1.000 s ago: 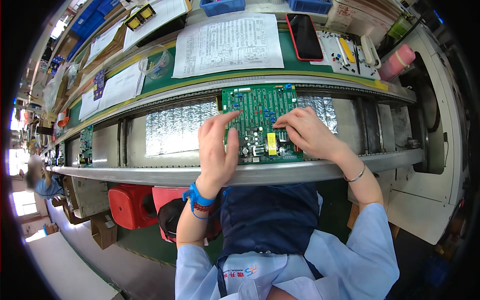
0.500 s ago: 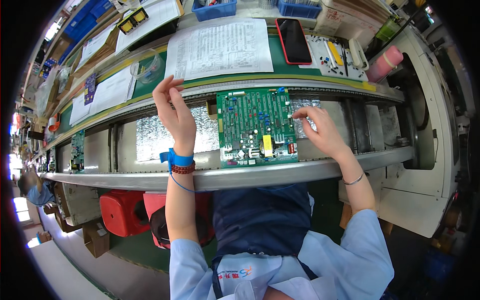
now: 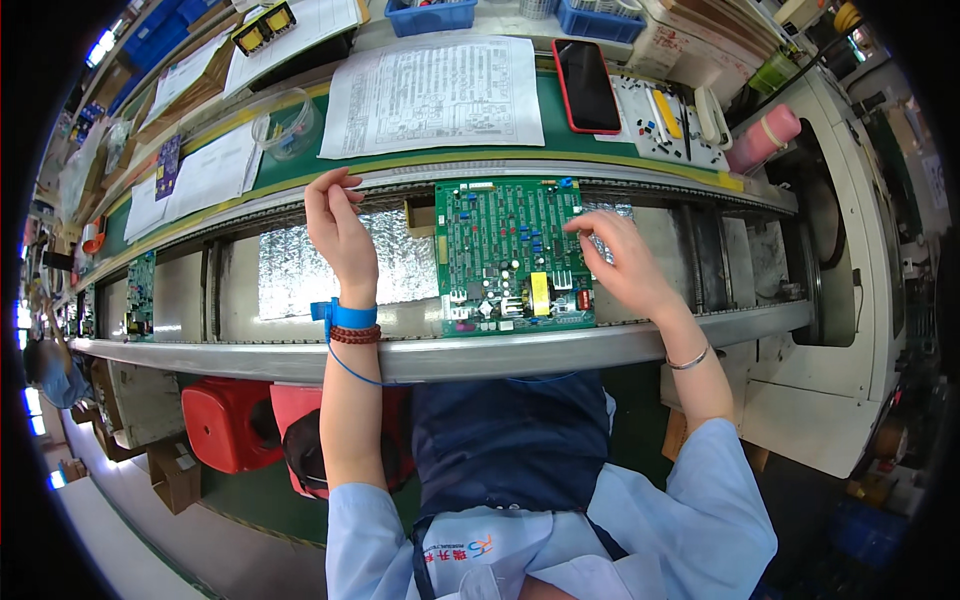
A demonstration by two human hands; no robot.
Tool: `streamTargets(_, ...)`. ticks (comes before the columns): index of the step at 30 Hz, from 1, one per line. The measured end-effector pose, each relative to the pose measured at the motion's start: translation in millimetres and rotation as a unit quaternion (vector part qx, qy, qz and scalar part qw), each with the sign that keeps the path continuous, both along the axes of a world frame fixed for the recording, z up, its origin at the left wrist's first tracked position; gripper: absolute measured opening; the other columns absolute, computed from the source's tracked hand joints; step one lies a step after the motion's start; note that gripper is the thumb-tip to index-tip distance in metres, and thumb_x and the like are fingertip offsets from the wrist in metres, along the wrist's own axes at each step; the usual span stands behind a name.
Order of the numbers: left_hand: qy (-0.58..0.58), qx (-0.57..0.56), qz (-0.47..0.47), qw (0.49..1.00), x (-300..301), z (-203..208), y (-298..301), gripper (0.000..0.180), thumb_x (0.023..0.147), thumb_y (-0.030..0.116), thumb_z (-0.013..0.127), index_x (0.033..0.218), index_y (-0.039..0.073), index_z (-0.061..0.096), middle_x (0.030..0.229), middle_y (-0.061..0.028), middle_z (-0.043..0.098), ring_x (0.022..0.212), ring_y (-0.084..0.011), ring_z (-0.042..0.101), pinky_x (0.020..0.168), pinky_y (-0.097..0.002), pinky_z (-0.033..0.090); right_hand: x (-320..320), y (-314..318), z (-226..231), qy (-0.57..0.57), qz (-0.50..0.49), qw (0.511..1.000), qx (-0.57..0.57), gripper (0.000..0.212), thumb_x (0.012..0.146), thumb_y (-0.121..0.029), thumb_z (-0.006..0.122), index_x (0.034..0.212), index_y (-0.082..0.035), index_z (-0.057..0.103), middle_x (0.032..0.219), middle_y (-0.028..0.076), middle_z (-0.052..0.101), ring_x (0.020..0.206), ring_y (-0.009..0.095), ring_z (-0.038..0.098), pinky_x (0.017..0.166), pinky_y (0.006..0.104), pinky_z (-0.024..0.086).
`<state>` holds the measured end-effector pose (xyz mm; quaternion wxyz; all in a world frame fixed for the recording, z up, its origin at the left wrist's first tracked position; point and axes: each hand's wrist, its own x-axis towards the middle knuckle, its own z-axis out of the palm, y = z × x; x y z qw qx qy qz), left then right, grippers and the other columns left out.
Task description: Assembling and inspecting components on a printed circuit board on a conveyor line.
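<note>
A green circuit board [image 3: 487, 235] crowded with small parts, with a yellow transformer [image 3: 540, 295] near its front edge, lies across the two rails of the conveyor. My right hand [image 3: 625, 262] hovers over the board's right edge; index finger and thumb are apart, with nothing seen between them. Whether its fingertips touch the board I cannot tell. To the left of the board, my left hand [image 3: 342, 240] is raised above the far rail, loosely bent, holding nothing visible. A blue wrist strap [image 3: 352, 317] with a cord circles that wrist.
The near metal rail [image 3: 450, 355] runs between my body and the board. Beyond the conveyor lie a printed sheet [image 3: 435, 95], a red-edged phone [image 3: 586, 85], a clear round tub [image 3: 285, 128] and a white pad with tools [image 3: 672, 125]. Another board [image 3: 141, 290] sits further left.
My right hand has shifted left, in over the board's edge. My left hand's fingers have curled a little more. The whole view has moved slightly.
</note>
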<state>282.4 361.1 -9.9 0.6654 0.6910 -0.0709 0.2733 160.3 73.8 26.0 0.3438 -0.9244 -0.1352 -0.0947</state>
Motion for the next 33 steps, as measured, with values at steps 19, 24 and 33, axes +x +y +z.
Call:
streamTargets(19,0.018,-0.026,-0.007,0.999,9.1,-7.7,7.1,0.021,0.097,0.008,0.04,0.101,0.001,0.06,0.086,-0.0049,0.063,0.07,-0.0069,0.051,0.064,-0.0204,0.043,47.8,-17.1,-16.2,-0.055,-0.091,0.992,0.063,0.016,0.088,-0.006,0.05,0.102,-0.003,0.059,0.098,0.011,0.064,0.093,0.027,0.06,0.083,0.0368,0.043)
streamTargets(24,0.031,-0.028,-0.001,0.999,10.5,-9.6,6.8,0.023,0.097,0.009,0.04,0.101,0.001,0.061,0.087,-0.0063,0.064,0.069,-0.0075,0.052,0.062,-0.0205,0.042,44.1,-22.5,-12.5,-0.043,-0.073,0.996,-0.009,0.023,0.087,-0.003,0.049,0.107,-0.004,0.06,0.103,0.009,0.063,0.096,0.025,0.06,0.088,0.0335,0.043)
streamTargets(33,0.04,-0.032,0.005,0.999,11.7,-10.9,6.1,0.023,0.097,0.009,0.04,0.1,0.002,0.062,0.086,-0.0058,0.065,0.068,-0.0069,0.052,0.061,-0.0199,0.042,47.8,-32.1,-25.0,-0.094,-0.112,0.989,0.008,0.021,0.08,-0.003,0.052,0.1,-0.005,0.061,0.084,0.009,0.066,0.078,0.026,0.062,0.083,0.0384,0.042)
